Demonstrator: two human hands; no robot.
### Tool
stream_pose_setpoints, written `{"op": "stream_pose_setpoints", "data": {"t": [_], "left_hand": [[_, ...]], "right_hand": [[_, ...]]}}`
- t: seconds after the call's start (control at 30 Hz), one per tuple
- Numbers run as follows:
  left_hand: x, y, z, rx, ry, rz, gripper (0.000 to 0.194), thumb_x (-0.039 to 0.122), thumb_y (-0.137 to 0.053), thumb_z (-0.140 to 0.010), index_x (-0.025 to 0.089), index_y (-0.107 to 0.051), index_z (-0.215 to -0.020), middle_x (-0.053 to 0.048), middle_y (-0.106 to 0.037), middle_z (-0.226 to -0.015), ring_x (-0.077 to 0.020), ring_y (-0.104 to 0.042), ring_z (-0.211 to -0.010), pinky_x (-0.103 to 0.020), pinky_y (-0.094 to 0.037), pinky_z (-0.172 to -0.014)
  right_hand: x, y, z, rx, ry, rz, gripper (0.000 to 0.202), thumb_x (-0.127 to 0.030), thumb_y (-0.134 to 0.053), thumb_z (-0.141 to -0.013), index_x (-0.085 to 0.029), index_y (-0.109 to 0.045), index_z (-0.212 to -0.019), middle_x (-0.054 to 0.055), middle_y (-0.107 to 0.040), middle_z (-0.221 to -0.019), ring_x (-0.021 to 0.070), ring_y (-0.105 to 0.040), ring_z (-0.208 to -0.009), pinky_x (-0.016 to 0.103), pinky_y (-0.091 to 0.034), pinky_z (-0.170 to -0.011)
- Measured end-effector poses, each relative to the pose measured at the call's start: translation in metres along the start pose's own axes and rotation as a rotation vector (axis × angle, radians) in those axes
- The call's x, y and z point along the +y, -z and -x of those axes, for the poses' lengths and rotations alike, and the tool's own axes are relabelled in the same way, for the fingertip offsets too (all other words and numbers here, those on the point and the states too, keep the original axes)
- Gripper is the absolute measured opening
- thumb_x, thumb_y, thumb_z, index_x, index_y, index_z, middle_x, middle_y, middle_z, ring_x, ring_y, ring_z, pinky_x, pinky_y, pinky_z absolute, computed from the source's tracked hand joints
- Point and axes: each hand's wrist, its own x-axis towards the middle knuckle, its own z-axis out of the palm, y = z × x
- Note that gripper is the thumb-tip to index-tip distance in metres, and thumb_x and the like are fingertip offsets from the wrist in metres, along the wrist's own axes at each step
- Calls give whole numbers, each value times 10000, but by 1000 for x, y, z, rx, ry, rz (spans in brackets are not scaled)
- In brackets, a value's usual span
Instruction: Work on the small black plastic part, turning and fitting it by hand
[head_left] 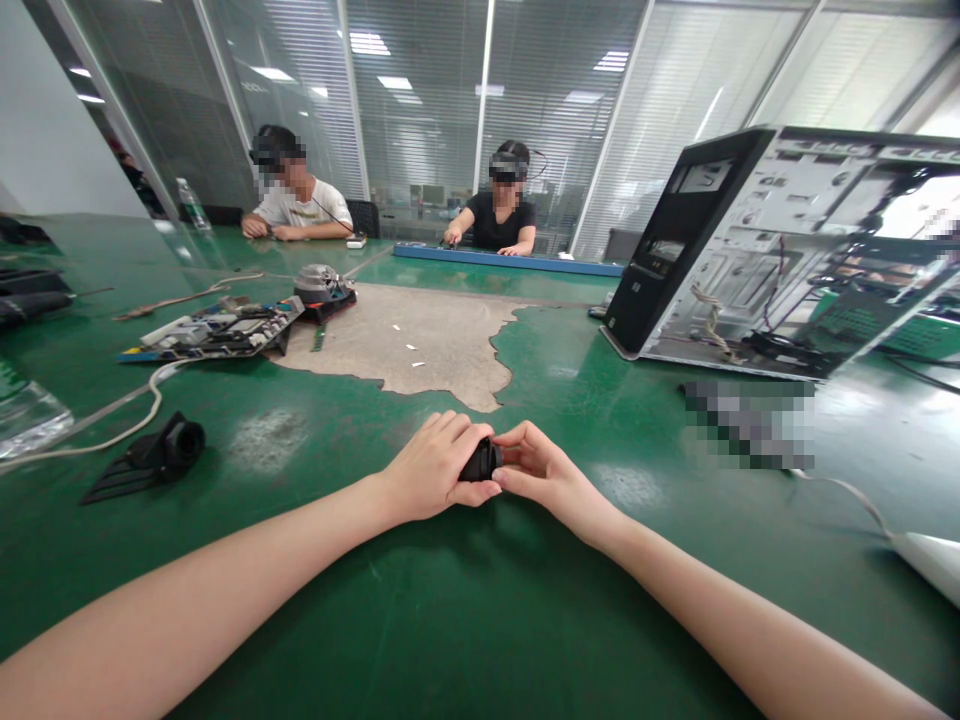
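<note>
A small black, rounded part with a ringed right end is held just above the green tabletop, straight ahead of me. Its exact kind is hard to make out because fingers cover much of it. My left hand is closed around its left side, thumb toward me. From the other side, the fingertips and thumb of my right hand pinch the ringed end. A black plastic piece with a round opening and a flat slotted base lies on the table to the left of my hands.
Left of centre lie a circuit board and a heatsink fan, beside a torn brown sheet. An open computer case stands at right. A clear bottle and cable are at left. Two people sit across the table.
</note>
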Motion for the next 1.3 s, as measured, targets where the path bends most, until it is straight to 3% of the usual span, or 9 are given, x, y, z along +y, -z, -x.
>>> {"op": "stream_pose_setpoints", "data": {"t": [0.1,0.27,0.43,0.7,0.93,1.13,1.3], "left_hand": [[0,0,0,-4,2,-5,614,624,-225,-808,114,-450,-1064,-97,-504,-890,-227,-421,-798,-360,-344,-725],[0,0,0,10,2,17,594,619,-243,-807,126,-457,-1061,-90,-507,-881,-225,-424,-795,-359,-345,-721],[0,1,0,0,7,16,591,624,-233,-806,134,-456,-1051,-87,-504,-880,-227,-424,-797,-358,-343,-723],[0,0,0,-10,7,-11,604,618,-236,-810,114,-440,-1075,-97,-500,-899,-231,-417,-807,-362,-344,-731],[0,1,0,-13,8,6,587,612,-248,-811,120,-447,-1060,-86,-500,-880,-224,-419,-793,-357,-342,-722],[0,0,0,-7,11,17,599,627,-230,-806,130,-452,-1056,-87,-502,-887,-226,-422,-803,-354,-342,-729],[0,0,0,1,1,-1,607,623,-226,-809,118,-449,-1062,-91,-501,-880,-223,-416,-792,-356,-343,-723]], "right_hand": [[1,1,2,-37,45,-22,324,-238,-681,-662,-223,-422,-857,-14,-531,-914,127,-551,-856,326,-418,-829],[1,-1,2,18,37,-15,218,-290,-628,-716,-220,-449,-821,-23,-533,-866,115,-542,-832,296,-431,-788],[-1,-1,0,31,10,10,252,-309,-628,-712,-216,-465,-881,2,-550,-897,135,-541,-875,318,-431,-817],[2,0,2,-53,59,-1,338,-220,-679,-659,-226,-412,-866,-11,-524,-930,131,-545,-878,321,-418,-831],[0,-2,2,15,39,-23,203,-295,-608,-730,-221,-447,-831,-22,-525,-856,117,-532,-826,286,-416,-776],[1,-1,-1,12,1,4,256,-276,-615,-723,-203,-458,-912,11,-537,-909,133,-523,-887,311,-400,-835],[-2,0,0,-52,10,-40,315,-228,-676,-658,-213,-426,-849,-11,-523,-901,126,-541,-840,315,-411,-810]]}}
